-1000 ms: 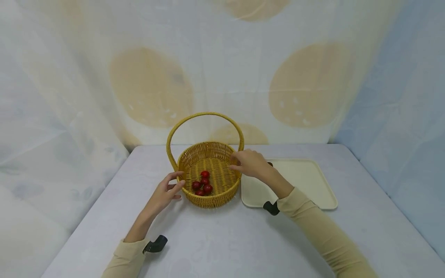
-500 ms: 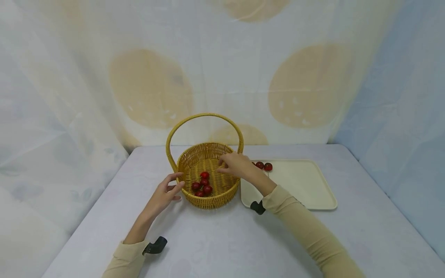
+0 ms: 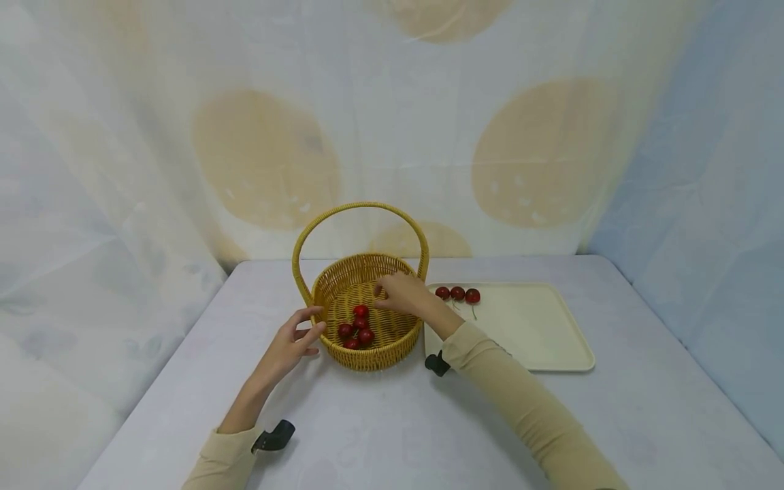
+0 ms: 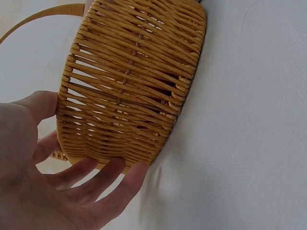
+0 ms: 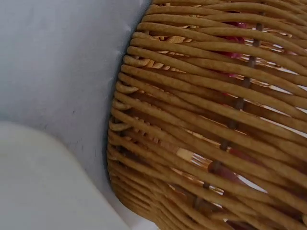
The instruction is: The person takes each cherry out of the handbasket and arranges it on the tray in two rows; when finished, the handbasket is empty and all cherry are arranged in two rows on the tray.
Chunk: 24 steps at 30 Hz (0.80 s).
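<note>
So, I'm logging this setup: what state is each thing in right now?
Wicker basket: upright, partly filled.
Basket handle: raised.
Cherries in the basket: five visible, clustered toward the near left.
Cherries on the tray: three, in a row.
Cream tray: lying flat.
Left hand: fingers spread, touching the basket.
Right hand: over the basket's interior; grasp unclear.

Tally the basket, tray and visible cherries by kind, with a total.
Basket: 1
Tray: 1
Cherries: 8 visible (5 in the basket, 3 on the tray)
Total: 10
The right hand might hide another.
</note>
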Available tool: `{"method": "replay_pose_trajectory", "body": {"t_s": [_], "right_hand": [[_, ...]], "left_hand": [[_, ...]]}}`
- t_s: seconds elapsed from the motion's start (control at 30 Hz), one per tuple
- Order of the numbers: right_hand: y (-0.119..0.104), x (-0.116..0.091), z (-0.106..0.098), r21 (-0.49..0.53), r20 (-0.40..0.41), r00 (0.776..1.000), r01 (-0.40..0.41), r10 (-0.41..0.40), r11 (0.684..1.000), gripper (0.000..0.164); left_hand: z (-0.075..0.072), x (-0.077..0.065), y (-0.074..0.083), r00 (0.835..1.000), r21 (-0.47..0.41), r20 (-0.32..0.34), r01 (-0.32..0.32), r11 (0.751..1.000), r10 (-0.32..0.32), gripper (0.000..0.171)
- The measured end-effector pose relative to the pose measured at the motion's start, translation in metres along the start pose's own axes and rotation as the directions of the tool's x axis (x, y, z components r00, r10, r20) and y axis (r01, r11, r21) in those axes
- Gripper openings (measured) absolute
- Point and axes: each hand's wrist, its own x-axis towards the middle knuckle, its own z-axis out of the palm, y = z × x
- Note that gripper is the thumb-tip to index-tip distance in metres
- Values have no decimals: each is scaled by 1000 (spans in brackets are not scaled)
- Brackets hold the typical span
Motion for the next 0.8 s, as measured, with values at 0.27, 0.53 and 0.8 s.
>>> {"method": "replay_pose_trajectory", "body": {"t_s": [0.27,0.53,0.8], "right_hand": [[-2,14,6,24,49,999,-12,11,1000,37],[-6,23,13,20,89,996,-18,16,1000,45],[-15,30,23,29,139,989,-47,42,998,45]], "left_hand": [[0,-2,1,1000,-7,-2,5,1000,-5,56],[1,0,1,1000,-10,0,4,1000,-4,56],[-1,0,2,1000,-3,2,12,1000,-12,56]]}}
